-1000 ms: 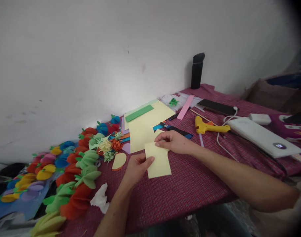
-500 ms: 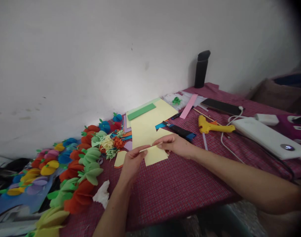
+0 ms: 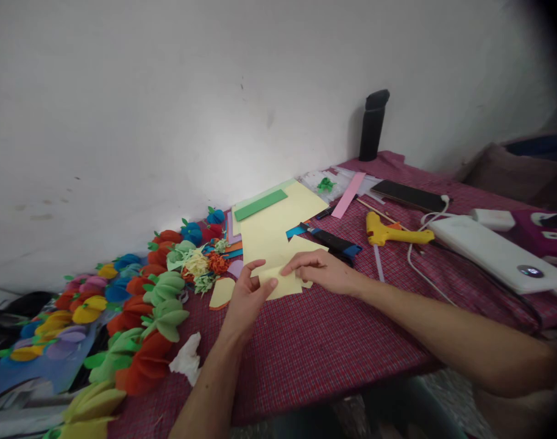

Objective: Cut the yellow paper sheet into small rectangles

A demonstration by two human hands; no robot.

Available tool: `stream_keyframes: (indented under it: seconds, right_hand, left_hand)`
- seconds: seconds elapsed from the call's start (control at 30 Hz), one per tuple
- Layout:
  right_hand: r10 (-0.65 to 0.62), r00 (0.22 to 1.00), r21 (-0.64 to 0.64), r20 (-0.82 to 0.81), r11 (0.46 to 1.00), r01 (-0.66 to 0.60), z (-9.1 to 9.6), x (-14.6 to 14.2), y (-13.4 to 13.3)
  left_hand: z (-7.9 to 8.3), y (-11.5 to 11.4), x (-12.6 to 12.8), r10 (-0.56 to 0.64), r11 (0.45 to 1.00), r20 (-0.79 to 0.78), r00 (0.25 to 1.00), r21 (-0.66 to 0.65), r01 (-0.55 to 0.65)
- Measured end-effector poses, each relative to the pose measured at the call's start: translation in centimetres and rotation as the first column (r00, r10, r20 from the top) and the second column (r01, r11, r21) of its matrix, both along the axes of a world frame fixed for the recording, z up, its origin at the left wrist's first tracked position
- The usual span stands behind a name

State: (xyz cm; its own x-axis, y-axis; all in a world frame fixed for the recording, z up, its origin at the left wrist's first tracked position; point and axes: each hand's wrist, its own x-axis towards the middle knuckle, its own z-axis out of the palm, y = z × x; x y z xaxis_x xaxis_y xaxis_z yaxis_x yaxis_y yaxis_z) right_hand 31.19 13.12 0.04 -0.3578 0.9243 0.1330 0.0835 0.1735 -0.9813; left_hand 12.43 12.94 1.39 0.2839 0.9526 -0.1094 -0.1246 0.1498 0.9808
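A small pale yellow piece of paper point(image 3: 285, 288) lies between my hands near the front of the table. My left hand point(image 3: 250, 292) grips its left end, with the thumb on top and the index finger raised behind. From the right, my right hand point(image 3: 322, 270) presses its index finger on the paper's upper part; its other fingers curl beneath the palm. Behind both hands is a large pale yellow sheet point(image 3: 264, 235), with a cut yellow piece point(image 3: 308, 245) by its right edge. Left of my left hand rests a rounded yellow cutout point(image 3: 222, 292) with an orange edge under it.
Rows of colourful paper pumpkin shapes point(image 3: 164, 289) stand at the left, beside a crumpled white tissue point(image 3: 187, 360). At the right are a yellow glue gun point(image 3: 392, 233), a white power bank point(image 3: 498, 253), a black phone point(image 3: 411, 196) and a utility knife point(image 3: 331, 241). A black bottle point(image 3: 373, 127) stands behind.
My right index finger has moved from the paper's top edge onto its surface. My left index finger has lifted off the edge, and the paper has shifted slightly left and up.
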Motion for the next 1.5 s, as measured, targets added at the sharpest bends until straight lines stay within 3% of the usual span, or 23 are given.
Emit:
stream_keyframes:
  seconds: [0.1,0.27,0.4,0.8,0.97,1.3,1.5]
  right_hand:
    - [-0.008,0.999,-0.004,-0.043,1.000,0.008,0.2,-0.3,-0.1]
    - [-0.017,0.990,-0.206,-0.142,0.978,-0.013,-0.1,-0.6,0.1]
    - [0.028,0.990,-0.259,-0.137,0.964,-0.063,-0.6,-0.5,0.1]
    - [0.011,1.000,-0.176,0.008,0.984,-0.010,-0.4,-0.3,-0.1]
    - [0.014,0.996,-0.132,0.089,0.991,-0.002,-0.3,-0.2,-0.1]
    - [0.012,0.995,-0.083,0.099,0.997,-0.004,0.1,-0.3,-0.2]
    - [-0.001,0.979,-0.018,0.204,1.000,0.004,-0.4,-0.3,-0.1]
  left_hand:
    - [-0.5,0.1,0.0,-0.019,1.000,-0.010,1.000,-0.006,0.019]
    - [-0.9,0.3,0.0,-0.012,1.000,0.005,1.000,0.019,0.011]
    - [-1.1,0.3,0.1,-0.019,1.000,0.012,1.000,0.014,0.019]
    - [-1.4,0.3,0.0,-0.013,0.999,-0.018,1.000,-0.047,0.013]
    - [-1.4,0.3,0.1,0.003,0.999,-0.054,0.999,-0.037,-0.005]
    - [-1.5,0.3,0.1,-0.009,0.999,-0.043,0.999,-0.031,0.008]
    - [-1.6,0.2,0.3,0.006,0.999,-0.039,0.999,-0.033,-0.007]
